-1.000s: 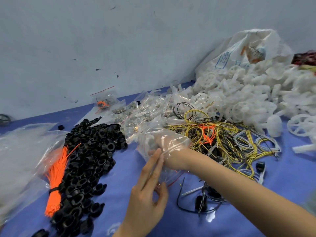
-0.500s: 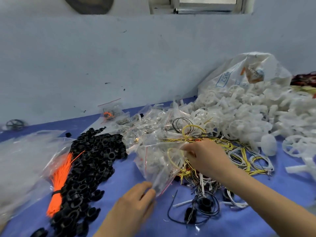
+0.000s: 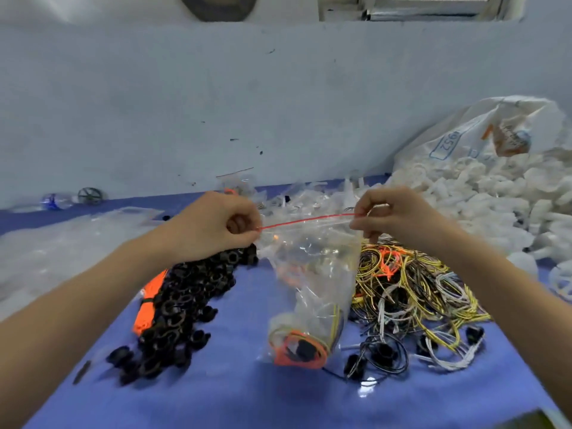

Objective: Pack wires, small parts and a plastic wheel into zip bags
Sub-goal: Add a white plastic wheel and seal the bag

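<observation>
A clear zip bag (image 3: 312, 274) with a red zip strip hangs in the air between my hands. My left hand (image 3: 216, 226) pinches the strip's left end and my right hand (image 3: 393, 216) pinches its right end, so the strip is stretched straight. At the bag's bottom lie yellow wire, an orange piece and a dark part. A tangle of yellow, black and white wires (image 3: 411, 286) lies on the blue table just right of the bag. A heap of white plastic wheels (image 3: 483, 193) fills the back right.
A pile of black ring parts (image 3: 182, 301) with a bundle of orange ties (image 3: 148, 301) lies left of the bag. Empty clear bags (image 3: 62, 239) cover the far left. Filled small bags (image 3: 309, 201) sit behind the hands. A large white sack (image 3: 483, 134) leans on the wall.
Both hands have risen and lifted the bag off the table. My right hand has come out of the bag, and both hands now pinch the ends of the zip strip.
</observation>
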Tool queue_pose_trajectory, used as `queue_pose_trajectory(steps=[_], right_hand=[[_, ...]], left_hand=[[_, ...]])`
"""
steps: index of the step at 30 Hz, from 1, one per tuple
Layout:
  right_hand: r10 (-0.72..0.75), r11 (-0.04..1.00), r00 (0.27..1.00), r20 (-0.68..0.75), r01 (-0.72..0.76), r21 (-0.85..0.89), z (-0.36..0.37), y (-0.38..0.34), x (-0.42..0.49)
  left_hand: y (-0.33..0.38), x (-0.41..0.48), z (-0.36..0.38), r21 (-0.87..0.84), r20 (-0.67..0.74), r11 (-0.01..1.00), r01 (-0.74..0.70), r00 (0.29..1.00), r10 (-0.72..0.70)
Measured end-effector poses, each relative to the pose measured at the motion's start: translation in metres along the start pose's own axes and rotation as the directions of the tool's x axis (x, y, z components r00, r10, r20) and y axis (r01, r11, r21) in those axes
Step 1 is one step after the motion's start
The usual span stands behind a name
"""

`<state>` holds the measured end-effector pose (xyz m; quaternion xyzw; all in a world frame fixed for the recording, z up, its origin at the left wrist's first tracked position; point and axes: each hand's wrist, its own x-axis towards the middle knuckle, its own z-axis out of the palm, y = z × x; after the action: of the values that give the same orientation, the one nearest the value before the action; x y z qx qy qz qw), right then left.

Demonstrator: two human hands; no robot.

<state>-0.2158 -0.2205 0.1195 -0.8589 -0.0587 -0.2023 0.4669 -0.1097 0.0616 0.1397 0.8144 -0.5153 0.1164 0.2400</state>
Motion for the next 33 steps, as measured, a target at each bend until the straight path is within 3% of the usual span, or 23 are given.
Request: queue_pose_trajectory(steps=[3,7,13,19,33], right_hand=[[0.004,0.999,1.0,0.021,-0.003,-0.037,-0.004,0.003,-0.006],[-0.013,1.0,1.0,0.011,0.013,0.008,-0.011,-0.002,-0.008],[0.061,0.998,0.997,0.038,-0.06,-0.028,-0.016,-0.007,-0.009],[0.118,0.993,0.987,0.106,-0.116,-0.029,-0.017,-0.009,-0.014],[0.077,0.997,0.992,0.095,-0.075,-0.032,-0.011,-0.011,-0.018]], left_hand=[[0.0,-0.004,0.003,-0.071,0.081,0.997,0.009,0.997,-0.003],[0.006,-0.001,-0.007,-0.251,0.033,0.967,0.051,0.998,-0.045],[0.022,0.002,-0.021,-0.063,0.123,0.994,-0.092,0.987,0.099],[0.035,-0.001,-0.028,0.177,0.077,0.938,-0.298,0.954,0.288],[0.034,-0.009,-0.034,0.114,0.079,0.956,-0.272,0.961,0.264]])
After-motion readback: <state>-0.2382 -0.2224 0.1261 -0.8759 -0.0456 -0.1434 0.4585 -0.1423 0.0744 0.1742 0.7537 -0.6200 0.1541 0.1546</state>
